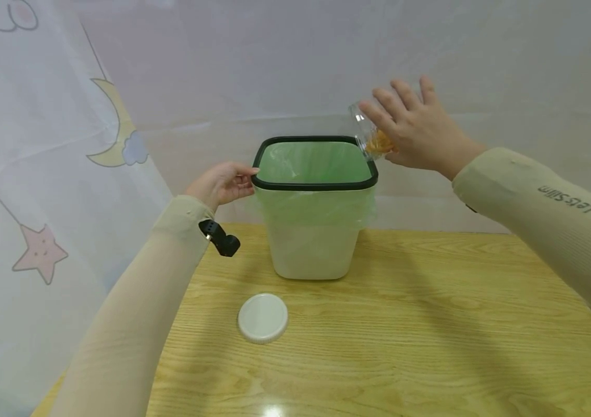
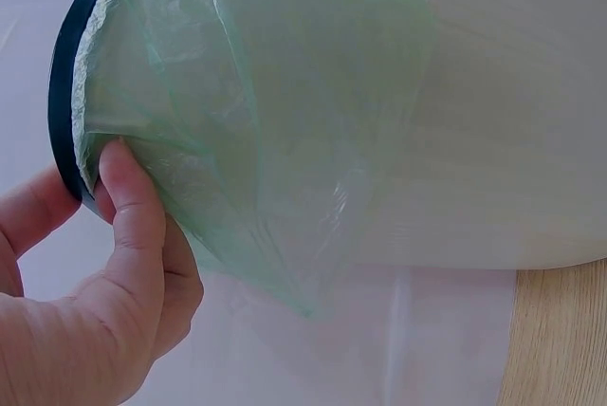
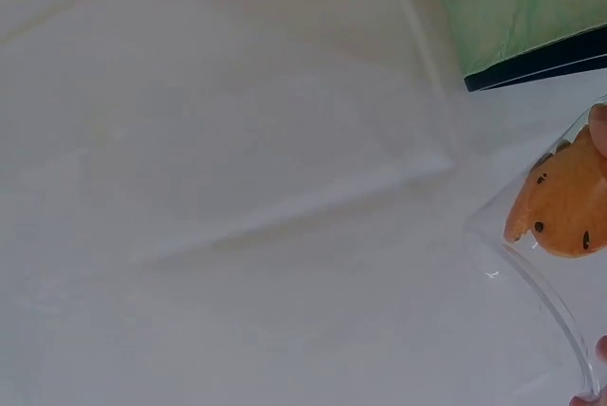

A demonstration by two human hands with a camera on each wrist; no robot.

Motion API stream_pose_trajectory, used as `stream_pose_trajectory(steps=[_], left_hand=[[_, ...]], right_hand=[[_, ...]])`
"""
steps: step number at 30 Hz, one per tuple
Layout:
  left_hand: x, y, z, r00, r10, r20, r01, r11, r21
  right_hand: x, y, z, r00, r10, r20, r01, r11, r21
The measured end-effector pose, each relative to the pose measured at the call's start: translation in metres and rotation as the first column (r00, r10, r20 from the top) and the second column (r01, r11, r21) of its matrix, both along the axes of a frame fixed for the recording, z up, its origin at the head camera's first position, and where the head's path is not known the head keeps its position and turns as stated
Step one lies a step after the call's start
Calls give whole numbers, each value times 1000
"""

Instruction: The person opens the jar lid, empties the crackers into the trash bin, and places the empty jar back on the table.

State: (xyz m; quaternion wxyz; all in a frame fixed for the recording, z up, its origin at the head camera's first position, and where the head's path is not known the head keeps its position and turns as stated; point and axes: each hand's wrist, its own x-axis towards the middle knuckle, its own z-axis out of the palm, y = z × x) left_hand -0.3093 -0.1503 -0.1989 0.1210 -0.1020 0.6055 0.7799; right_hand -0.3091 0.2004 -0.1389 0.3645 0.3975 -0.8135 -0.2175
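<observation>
A pale trash bin [image 1: 313, 243] stands upright on the table, with a black rim ring [image 1: 321, 187] and a green bag [image 1: 295, 159] lining it. My left hand [image 1: 223, 184] pinches the rim at its left side; in the left wrist view the thumb and fingers [image 2: 137, 202] lie on either side of the black ring. At the right rim, my right hand [image 1: 420, 130] holds a clear jar [image 1: 359, 123], tilted toward the bin's mouth. Inside the jar are orange pieces [image 1: 379, 143]; the right wrist view shows one with dark specks [image 3: 566, 202].
A round white lid [image 1: 262, 318] lies on the wooden table [image 1: 405, 347] in front of the bin. Behind stands a pale cloth backdrop [image 1: 233, 69] printed with a moon and a star. A black wrist strap [image 1: 219, 238] sticks out from the left sleeve.
</observation>
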Motion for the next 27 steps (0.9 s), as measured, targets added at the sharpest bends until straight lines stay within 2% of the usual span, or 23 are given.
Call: stream_pose_trajectory(steps=[5,11,27], left_hand=[[0,1,0,1000,11,4,-11,1000,-6],[1,2,1,1000,8,7,-8,1000,-5],[0,1,1,1000,10,6,-10,1000,-8]], right_hand=[[0,-1,3,1000,-16,-18,17,998,58],[0,1,3,999,1,-53,4,995,102],[-5,3,4,991,74,-108,-60,990,131]])
